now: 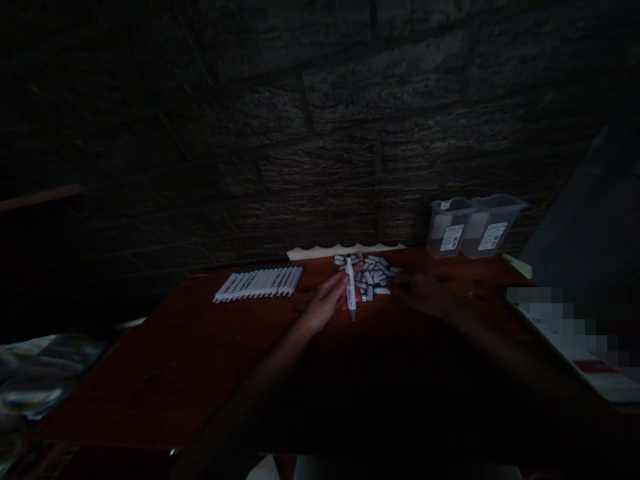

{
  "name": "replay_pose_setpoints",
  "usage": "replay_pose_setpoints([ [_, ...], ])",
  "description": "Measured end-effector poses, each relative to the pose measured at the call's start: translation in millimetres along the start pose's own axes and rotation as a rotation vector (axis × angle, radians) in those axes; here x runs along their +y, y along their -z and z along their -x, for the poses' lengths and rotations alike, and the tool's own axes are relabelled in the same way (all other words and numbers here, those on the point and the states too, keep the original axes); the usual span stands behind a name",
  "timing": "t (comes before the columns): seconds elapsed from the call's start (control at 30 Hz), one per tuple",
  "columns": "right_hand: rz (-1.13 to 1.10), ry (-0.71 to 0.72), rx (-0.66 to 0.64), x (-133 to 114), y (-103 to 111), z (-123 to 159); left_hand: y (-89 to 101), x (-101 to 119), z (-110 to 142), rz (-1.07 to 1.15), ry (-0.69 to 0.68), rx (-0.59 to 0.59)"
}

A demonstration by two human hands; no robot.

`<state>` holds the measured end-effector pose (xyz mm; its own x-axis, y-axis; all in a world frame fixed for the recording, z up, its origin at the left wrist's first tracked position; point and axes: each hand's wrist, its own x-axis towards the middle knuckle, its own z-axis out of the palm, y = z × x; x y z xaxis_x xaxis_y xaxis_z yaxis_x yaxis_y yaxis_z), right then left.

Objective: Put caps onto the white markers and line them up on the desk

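Note:
My left hand [327, 300] is closed around a white marker [351, 287], which stands nearly upright in the view with its grey tip pointing down toward me. Behind and beside it lies a loose pile of short white marker caps [375, 270], some with coloured ends. At the pile's right edge is my right hand [423, 293], its fingertips by the caps; shadow hides whether they grip one. To the left, a neat row of white markers [260, 283] lies side by side on the table.
The dark reddish wooden table [165, 373] meets a brick-patterned wall. Two clear plastic containers [447, 230] with labels stand at the back right. A pale wavy-edged strip [320, 253] lies along the wall. Shiny plastic wrapping [45, 373] is at the far left, and a white object [590, 373] at the right.

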<state>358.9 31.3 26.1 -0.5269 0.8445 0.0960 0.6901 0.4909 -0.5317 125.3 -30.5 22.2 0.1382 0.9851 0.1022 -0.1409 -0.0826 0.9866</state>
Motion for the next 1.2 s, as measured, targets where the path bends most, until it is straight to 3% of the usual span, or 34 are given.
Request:
replay_pose_setpoints([
  [0.3, 0.036, 0.039, 0.006, 5.1, -3.6, -1.9, -3.9, 11.8, 5.1, 0.016, -0.015, 0.024],
  [0.6, 0.025, 0.051, -0.004, 6.8, -6.3, -1.9, -11.0, 25.7, 14.3, 0.203, -0.032, -0.003],
  [1.2, 0.043, 0.036, -0.032, 1.0, -4.5, 0.7, -9.2, 25.7, 16.2, 0.352, -0.051, -0.031],
])
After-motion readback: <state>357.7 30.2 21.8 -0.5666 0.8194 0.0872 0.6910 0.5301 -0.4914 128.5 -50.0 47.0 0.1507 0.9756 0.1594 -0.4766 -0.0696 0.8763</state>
